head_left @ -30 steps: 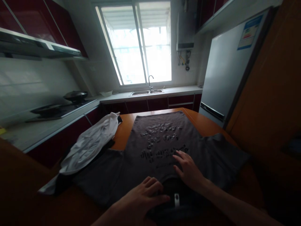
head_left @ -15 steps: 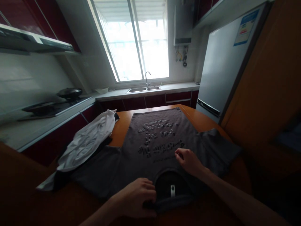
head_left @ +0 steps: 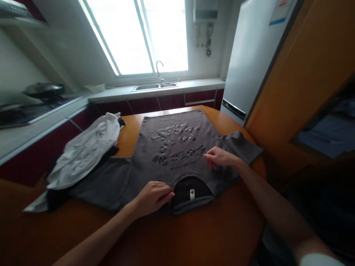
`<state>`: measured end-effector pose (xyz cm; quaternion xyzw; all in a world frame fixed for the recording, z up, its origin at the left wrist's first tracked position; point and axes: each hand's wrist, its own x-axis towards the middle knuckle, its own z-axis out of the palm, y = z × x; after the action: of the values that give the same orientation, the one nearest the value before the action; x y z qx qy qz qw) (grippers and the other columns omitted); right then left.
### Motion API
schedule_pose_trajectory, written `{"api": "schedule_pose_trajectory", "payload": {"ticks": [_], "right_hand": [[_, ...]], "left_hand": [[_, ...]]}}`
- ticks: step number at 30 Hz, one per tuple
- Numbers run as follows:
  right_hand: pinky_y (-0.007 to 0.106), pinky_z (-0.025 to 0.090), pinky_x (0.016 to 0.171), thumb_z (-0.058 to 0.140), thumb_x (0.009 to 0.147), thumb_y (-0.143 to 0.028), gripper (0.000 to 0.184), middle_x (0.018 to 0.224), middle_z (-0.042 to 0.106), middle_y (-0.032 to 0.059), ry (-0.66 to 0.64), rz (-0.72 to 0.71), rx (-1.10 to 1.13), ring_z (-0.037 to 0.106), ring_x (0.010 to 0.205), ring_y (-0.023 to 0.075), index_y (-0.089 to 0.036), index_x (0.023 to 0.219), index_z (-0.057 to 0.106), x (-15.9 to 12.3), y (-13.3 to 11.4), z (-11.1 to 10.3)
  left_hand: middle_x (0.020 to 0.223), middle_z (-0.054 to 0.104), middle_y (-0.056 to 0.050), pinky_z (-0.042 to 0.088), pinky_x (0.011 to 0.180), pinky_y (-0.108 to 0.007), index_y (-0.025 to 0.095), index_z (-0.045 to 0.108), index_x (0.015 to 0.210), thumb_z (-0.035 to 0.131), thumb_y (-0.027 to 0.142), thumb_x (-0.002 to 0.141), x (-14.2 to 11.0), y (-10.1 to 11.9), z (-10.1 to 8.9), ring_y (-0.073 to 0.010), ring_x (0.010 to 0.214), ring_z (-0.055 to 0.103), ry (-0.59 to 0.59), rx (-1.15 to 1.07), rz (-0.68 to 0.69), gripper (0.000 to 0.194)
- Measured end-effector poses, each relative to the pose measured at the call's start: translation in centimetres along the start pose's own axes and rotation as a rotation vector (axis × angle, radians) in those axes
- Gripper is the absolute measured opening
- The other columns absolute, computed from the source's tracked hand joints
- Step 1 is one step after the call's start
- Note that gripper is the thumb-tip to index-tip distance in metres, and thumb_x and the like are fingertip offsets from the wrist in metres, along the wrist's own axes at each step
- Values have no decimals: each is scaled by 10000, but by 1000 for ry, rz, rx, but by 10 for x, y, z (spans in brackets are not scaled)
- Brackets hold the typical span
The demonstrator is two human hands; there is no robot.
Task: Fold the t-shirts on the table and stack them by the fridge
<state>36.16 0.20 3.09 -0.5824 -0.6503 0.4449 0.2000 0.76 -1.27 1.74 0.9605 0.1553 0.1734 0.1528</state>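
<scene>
A dark grey T-shirt (head_left: 177, 147) lies spread on the table with its neck opening towards me and black raised lettering on its front. My left hand (head_left: 155, 195) is closed at the left side of the collar, fingers together and thumb against the fabric, pinching its edge. Over the right part of the shirt, beside the lettering, is my right hand (head_left: 220, 157). Its fingers are curled, and no fold of cloth shows in them. A white label (head_left: 192, 194) is visible inside the collar.
White and black clothes (head_left: 85, 147) are heaped on the left of the orange-brown wooden table (head_left: 194, 236). Beyond it run a counter with a sink (head_left: 155, 86) and, at left, a stove with a pan (head_left: 44, 90). A refrigerator (head_left: 246, 55) stands at right.
The view has turned down and to the right, so everything sits higher and further left. My left hand stays at the collar; my right hand remains above the shirt, slightly nearer the lettering.
</scene>
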Motion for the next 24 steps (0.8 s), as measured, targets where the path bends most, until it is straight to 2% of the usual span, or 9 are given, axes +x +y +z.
{"api": "schedule_pose_trajectory", "payload": {"ticks": [4, 6, 7, 11, 14, 17, 20, 24], "right_hand": [[196, 392, 483, 594, 899, -570, 436, 742, 741, 47, -502, -47, 83, 665, 569, 126, -148, 810, 657, -14, -5, -4], [184, 407, 491, 646, 855, -621, 480, 772, 748, 40, -682, -36, 79, 680, 597, 123, -143, 874, 689, -19, -10, -1], [179, 411, 493, 675, 830, -633, 501, 752, 738, 27, -725, -41, 77, 671, 590, 117, -138, 901, 703, -21, -12, 2], [161, 395, 469, 772, 759, -610, 569, 641, 672, -25, -773, -109, 73, 583, 508, 78, -106, 1021, 734, -28, -20, 11], [162, 408, 462, 821, 712, -582, 584, 629, 678, -31, -860, -63, 5, 565, 467, 73, -114, 1050, 735, -33, -22, 17], [167, 412, 445, 812, 702, -599, 546, 582, 670, -30, -886, 6, -70, 568, 438, 84, -120, 955, 746, -36, -23, 22], [172, 413, 435, 783, 725, -607, 514, 553, 661, -25, -908, 32, -93, 569, 423, 90, -120, 886, 750, -38, -22, 25], [171, 416, 440, 739, 780, -605, 485, 579, 678, -13, -914, 23, -95, 578, 431, 86, -122, 827, 733, -37, -22, 25]], "left_hand": [[673, 623, 0, 404, 586, -206, 184, 640, 787, 451, 324, 1057, 1, -4, 4, -104, 597, 573, -32, -35, -54, 358], [717, 644, -8, 420, 620, -209, 186, 664, 843, 460, 324, 1054, 3, -2, 3, -114, 645, 593, -61, -34, -47, 324], [737, 647, -14, 431, 652, -217, 191, 674, 870, 471, 325, 1049, 4, 0, 2, -124, 677, 599, -77, -24, -27, 302], [852, 657, -41, 455, 807, -289, 219, 697, 987, 612, 422, 973, 7, 13, -6, -178, 821, 602, -168, -12, 106, 220], [876, 659, -39, 454, 797, -309, 236, 692, 991, 697, 488, 901, 7, 19, -8, -196, 837, 591, -243, -23, 156, 268], [855, 664, -31, 454, 782, -304, 248, 693, 955, 630, 392, 960, 6, 19, -7, -185, 824, 592, -281, -25, 154, 158], [858, 679, -31, 457, 793, -300, 252, 700, 902, 556, 311, 1008, 6, 19, -5, -173, 824, 608, -298, -75, 170, 189], [857, 690, -29, 468, 798, -297, 257, 718, 913, 603, 320, 992, 6, 20, -7, -172, 819, 624, -294, -123, 173, 154]]}}
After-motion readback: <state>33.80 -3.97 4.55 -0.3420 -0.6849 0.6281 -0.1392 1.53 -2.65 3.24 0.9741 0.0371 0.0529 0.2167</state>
